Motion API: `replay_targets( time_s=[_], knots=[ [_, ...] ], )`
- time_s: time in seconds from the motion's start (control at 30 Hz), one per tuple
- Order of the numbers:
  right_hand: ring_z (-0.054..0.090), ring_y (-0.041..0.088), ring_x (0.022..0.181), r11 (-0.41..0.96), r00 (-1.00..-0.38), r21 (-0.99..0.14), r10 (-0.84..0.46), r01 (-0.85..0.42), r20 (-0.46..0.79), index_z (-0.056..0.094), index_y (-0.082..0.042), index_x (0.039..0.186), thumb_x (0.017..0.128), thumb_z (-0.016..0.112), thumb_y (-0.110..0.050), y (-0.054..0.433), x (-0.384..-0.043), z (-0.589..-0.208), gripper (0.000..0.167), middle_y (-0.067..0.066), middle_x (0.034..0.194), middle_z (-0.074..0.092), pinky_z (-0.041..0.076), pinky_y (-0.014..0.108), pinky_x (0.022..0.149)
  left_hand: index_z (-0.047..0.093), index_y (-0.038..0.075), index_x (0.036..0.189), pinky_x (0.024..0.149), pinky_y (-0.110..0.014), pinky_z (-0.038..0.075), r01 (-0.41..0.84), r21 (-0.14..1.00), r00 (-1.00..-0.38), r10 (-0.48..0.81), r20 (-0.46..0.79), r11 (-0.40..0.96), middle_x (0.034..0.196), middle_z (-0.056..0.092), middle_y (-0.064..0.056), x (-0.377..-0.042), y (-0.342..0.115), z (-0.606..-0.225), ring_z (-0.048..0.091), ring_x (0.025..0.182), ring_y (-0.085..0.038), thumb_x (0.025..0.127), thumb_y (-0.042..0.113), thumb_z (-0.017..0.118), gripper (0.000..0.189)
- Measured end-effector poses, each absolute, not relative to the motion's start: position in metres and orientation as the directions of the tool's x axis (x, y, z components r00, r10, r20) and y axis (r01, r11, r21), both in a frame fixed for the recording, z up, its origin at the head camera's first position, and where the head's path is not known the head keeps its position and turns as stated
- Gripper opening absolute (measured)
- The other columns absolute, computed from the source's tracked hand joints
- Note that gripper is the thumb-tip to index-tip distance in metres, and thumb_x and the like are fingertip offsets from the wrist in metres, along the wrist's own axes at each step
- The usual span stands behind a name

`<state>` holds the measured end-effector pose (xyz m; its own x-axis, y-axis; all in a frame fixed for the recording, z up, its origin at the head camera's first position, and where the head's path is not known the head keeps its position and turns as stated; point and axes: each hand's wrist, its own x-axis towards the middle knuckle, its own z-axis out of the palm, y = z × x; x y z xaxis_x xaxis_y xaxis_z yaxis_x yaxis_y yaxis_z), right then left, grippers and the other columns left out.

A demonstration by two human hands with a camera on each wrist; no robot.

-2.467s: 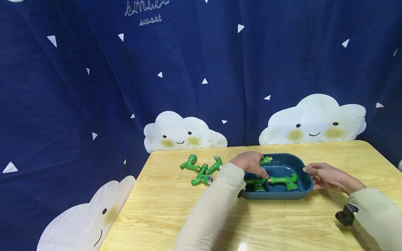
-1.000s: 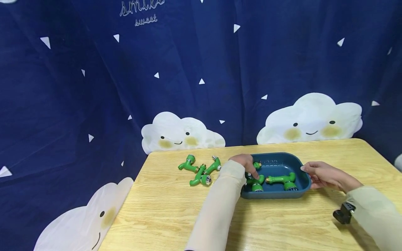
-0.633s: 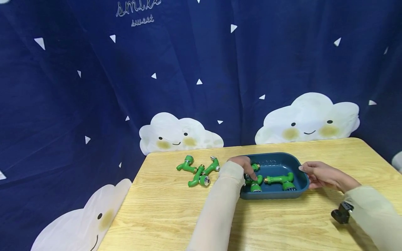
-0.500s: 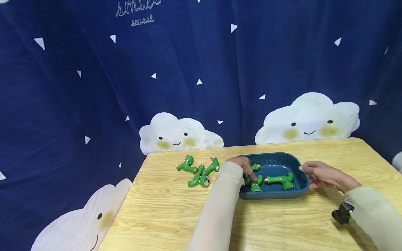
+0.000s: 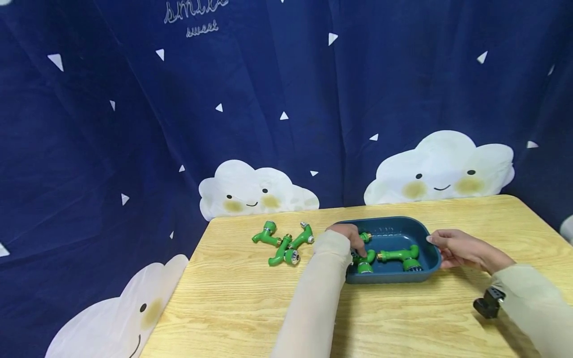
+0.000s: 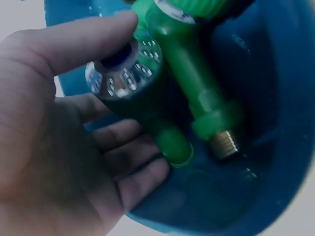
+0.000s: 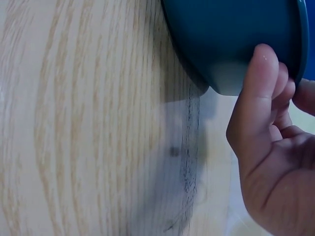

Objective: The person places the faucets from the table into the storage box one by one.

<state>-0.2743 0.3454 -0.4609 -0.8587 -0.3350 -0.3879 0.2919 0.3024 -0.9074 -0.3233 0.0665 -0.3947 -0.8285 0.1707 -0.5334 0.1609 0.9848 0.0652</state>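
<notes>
My left hand reaches into the left end of a dark blue plastic basin. In the left wrist view, its thumb lies on the chrome-edged knob of a green tap, and the fingers curl round by the spout. Another green tap with a brass threaded end lies right beside it. A further green tap rests in the right half of the basin. My right hand pinches the basin's right rim, thumb on the wall in the right wrist view.
Left of the basin, a green tap, a second tap and a third tap lie close together on the wooden table. A dark blue curtain with clouds hangs behind the table.
My left hand has moved left and down into the basin's left end, along with a tap whose brass end was farther right. Lately it is nearly still. My right hand stays on the rim.
</notes>
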Motion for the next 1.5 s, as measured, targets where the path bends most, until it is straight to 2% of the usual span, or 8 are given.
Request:
replay_targets(
  time_s=[0.17,0.33,0.53,0.67,0.83,1.0,1.2,1.5],
  knots=[
    [0.069,0.010,0.068,0.309,-0.858,-0.905,-0.331,0.294,-0.392,0.053,-0.009,0.100,0.107,0.039,-0.027,0.346,-0.275,-0.461,0.024,-0.002,0.076,0.061,0.060,0.026,0.063,0.063,0.030,0.129,0.091,-0.023,0.053,0.197,-0.001,-0.810,0.162,-0.564,0.980,0.126,0.064,0.013,-0.317,0.073,-0.381,0.061,0.106,-0.006,0.089,0.044,0.070,0.043],
    [0.069,0.010,0.069,0.307,-0.851,-0.903,-0.341,0.301,-0.400,0.053,-0.009,0.101,0.108,0.039,-0.027,0.346,-0.275,-0.461,0.024,-0.002,0.078,0.061,0.060,0.027,0.064,0.061,0.030,0.132,0.089,-0.022,0.053,0.216,-0.016,-0.808,0.169,-0.565,0.976,0.125,0.064,0.013,-0.320,0.073,-0.381,0.061,0.107,-0.005,0.089,0.045,0.070,0.046],
    [0.070,0.010,0.070,0.314,-0.851,-0.900,-0.337,0.301,-0.403,0.053,-0.009,0.101,0.107,0.039,-0.028,0.345,-0.277,-0.461,0.025,-0.002,0.079,0.064,0.060,0.027,0.063,0.062,0.024,0.131,0.084,-0.025,0.053,0.292,0.076,-0.839,0.293,-0.459,0.954,0.126,0.065,0.010,-0.328,0.062,-0.385,0.061,0.100,-0.008,0.091,0.047,0.067,0.046],
    [0.069,0.010,0.070,0.343,-0.855,-0.894,-0.327,0.289,-0.402,0.053,-0.009,0.101,0.108,0.038,-0.029,0.346,-0.277,-0.459,0.026,-0.002,0.078,0.064,0.060,0.027,0.063,0.062,0.023,0.134,0.092,-0.027,0.052,0.351,0.160,-0.845,0.385,-0.370,0.923,0.135,0.063,0.008,-0.334,0.055,-0.385,0.061,0.116,-0.010,0.093,0.044,0.064,0.045],
    [0.067,0.009,0.068,0.364,-0.858,-0.888,-0.320,0.281,-0.402,0.053,-0.007,0.102,0.108,0.038,-0.028,0.346,-0.276,-0.459,0.026,-0.002,0.078,0.063,0.060,0.027,0.062,0.057,0.025,0.140,0.101,-0.028,0.050,0.385,0.211,-0.833,0.437,-0.339,0.899,0.143,0.057,0.008,-0.338,0.052,-0.384,0.056,0.130,-0.012,0.097,0.042,0.060,0.047],
    [0.066,0.008,0.067,0.366,-0.855,-0.883,-0.311,0.295,-0.414,0.053,-0.006,0.102,0.107,0.038,-0.028,0.344,-0.275,-0.460,0.027,-0.002,0.078,0.064,0.059,0.026,0.063,0.059,0.024,0.139,0.099,-0.027,0.051,0.421,0.224,-0.827,0.473,-0.305,0.879,0.141,0.059,0.008,-0.337,0.050,-0.384,0.058,0.126,-0.010,0.097,0.041,0.059,0.044],
    [0.066,0.008,0.067,0.367,-0.857,-0.881,-0.305,0.298,-0.416,0.053,-0.006,0.100,0.106,0.039,-0.029,0.344,-0.273,-0.459,0.027,-0.001,0.077,0.065,0.059,0.027,0.063,0.064,0.020,0.131,0.090,-0.027,0.052,0.436,0.259,-0.838,0.494,-0.233,0.862,0.130,0.065,0.005,-0.336,0.043,-0.378,0.060,0.106,-0.010,0.098,0.037,0.060,0.038],
    [0.065,0.007,0.067,0.374,-0.861,-0.876,-0.285,0.305,-0.421,0.054,-0.007,0.099,0.107,0.039,-0.029,0.344,-0.274,-0.461,0.027,-0.003,0.077,0.063,0.059,0.027,0.063,0.063,0.018,0.134,0.099,-0.029,0.051,0.452,0.254,-0.838,0.505,-0.209,0.855,0.134,0.064,0.002,-0.336,0.025,-0.376,0.061,0.120,-0.015,0.099,0.036,0.057,0.039]
  ],
)
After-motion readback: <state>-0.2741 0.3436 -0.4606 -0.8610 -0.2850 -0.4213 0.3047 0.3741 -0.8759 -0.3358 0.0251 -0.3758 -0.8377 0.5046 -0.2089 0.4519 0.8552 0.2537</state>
